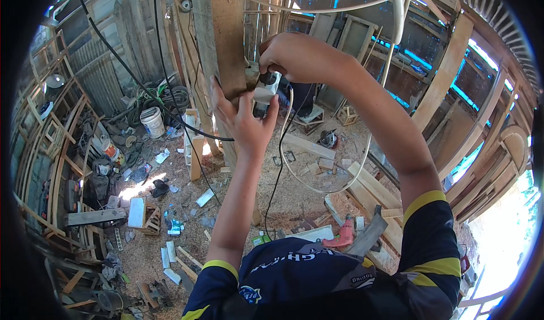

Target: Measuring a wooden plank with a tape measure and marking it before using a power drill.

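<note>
A small white box [264, 94], which looks like an electrical outlet, sits against the side of a wooden post [229, 34]. My left hand [247, 121] grips this box between thumb and fingers, and some of its fingers lie along the post. From above, my right hand [283, 58] is closed in a pinch on a black plug [267, 78] at the upper end of the box. The fingertips partly hide the plug, so how far it sits in the outlet cannot be seen. Black cable [280, 144] hangs down close by.
A pale hose [367, 144] loops past my right arm. On the shavings-covered floor lie a red drill [341, 233], a circular saw [327, 139], planks [374, 187] and scraps. A white bucket [152, 121] stands left; wooden frames [498, 167] lean at the right.
</note>
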The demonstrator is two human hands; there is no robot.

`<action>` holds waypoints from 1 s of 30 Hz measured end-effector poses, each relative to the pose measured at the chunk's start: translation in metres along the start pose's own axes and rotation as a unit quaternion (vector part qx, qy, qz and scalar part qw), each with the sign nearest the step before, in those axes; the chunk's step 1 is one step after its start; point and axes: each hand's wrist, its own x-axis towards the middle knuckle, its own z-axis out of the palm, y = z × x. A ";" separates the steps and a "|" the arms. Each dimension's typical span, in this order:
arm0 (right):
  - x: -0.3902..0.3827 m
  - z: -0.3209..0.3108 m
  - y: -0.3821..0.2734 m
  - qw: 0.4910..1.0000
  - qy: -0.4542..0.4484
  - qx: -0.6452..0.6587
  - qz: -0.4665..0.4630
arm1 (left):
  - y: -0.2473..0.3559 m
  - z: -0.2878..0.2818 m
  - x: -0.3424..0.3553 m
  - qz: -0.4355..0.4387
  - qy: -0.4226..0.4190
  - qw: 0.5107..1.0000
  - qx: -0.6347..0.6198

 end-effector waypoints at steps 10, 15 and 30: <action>0.005 0.002 0.000 1.000 -0.007 0.001 0.007 | 0.000 0.000 0.000 0.000 0.009 1.000 -0.019; 0.000 0.004 0.003 0.999 0.021 0.044 -0.008 | -0.001 0.004 -0.002 -0.006 0.021 0.999 -0.030; 0.000 0.019 0.002 0.999 0.013 0.035 -0.008 | -0.004 0.006 -0.003 0.004 0.027 0.999 -0.019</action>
